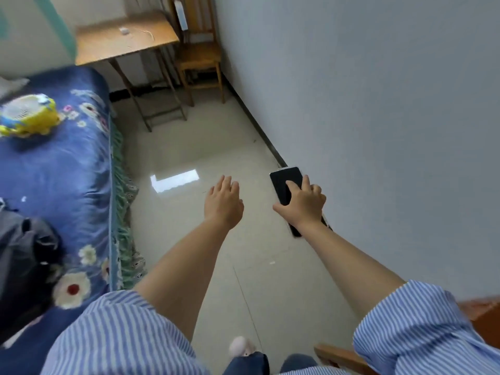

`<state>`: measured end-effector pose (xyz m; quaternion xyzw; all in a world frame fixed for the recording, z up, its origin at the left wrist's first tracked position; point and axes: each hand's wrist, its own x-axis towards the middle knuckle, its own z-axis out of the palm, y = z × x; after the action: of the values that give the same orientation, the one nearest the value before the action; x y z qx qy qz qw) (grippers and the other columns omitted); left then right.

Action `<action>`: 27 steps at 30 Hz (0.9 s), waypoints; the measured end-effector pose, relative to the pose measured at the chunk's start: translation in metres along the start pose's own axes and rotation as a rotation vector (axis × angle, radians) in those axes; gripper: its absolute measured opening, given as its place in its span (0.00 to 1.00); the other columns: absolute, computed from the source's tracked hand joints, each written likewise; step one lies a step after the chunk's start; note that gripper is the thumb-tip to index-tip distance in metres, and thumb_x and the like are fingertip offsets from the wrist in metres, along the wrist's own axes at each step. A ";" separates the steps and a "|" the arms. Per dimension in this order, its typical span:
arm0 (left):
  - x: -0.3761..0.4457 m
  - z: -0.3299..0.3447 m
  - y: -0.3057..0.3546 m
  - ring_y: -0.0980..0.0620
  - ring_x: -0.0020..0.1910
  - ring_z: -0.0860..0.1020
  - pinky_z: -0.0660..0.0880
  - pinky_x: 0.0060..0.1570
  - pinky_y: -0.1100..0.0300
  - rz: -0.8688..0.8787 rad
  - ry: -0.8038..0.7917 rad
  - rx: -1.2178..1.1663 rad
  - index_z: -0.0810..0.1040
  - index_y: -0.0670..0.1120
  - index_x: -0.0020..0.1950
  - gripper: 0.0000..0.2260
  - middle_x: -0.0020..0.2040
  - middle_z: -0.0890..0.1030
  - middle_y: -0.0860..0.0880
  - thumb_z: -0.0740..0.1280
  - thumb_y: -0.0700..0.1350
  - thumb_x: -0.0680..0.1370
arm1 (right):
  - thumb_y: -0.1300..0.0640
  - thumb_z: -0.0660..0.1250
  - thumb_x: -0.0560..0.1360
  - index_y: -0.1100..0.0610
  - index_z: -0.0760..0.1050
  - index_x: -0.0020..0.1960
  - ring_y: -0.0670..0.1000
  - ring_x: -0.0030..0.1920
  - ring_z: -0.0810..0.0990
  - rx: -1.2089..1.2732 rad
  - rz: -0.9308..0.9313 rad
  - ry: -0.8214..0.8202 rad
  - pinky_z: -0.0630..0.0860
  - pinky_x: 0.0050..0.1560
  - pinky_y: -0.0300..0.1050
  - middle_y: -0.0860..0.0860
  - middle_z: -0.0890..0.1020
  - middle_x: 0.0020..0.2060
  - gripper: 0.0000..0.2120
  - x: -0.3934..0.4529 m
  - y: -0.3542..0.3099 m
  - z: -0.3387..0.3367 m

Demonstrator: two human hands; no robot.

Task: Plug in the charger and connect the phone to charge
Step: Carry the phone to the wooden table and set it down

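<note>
My right hand [304, 203] grips a black phone [284, 182] with its dark screen facing up, held out over the floor near the right wall. Beside it, my left hand [223, 203] is held out with nothing in it and its fingers slightly spread. Far ahead, a small white charger [124, 30] with a thin pale cable [146, 32] lies on a wooden desk [121, 43]. A white power strip [181, 14] hangs against the back of a wooden chair [198, 54] next to the desk.
A bed with a blue flowered cover [62, 171] runs along the left, with a yellow toy fan [28, 115] and dark clothing [24, 253] on it. A pale tiled floor [203, 147] leads to the desk. A wooden furniture edge [338, 355] is at the bottom right.
</note>
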<state>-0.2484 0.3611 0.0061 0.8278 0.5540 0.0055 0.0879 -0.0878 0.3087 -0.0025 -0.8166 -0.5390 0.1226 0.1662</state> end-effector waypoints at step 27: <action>0.473 -0.193 -0.421 0.46 0.75 0.54 0.58 0.71 0.50 -0.546 0.238 0.079 0.63 0.41 0.68 0.21 0.74 0.62 0.43 0.59 0.46 0.77 | 0.47 0.69 0.67 0.54 0.70 0.62 0.63 0.59 0.67 -0.013 -0.536 0.024 0.66 0.59 0.54 0.59 0.68 0.66 0.26 0.570 -0.448 0.084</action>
<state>-0.4720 0.9782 0.0906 0.6444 0.7625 0.0571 -0.0119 -0.2741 1.0080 0.0899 -0.6471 -0.7348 0.0613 0.1939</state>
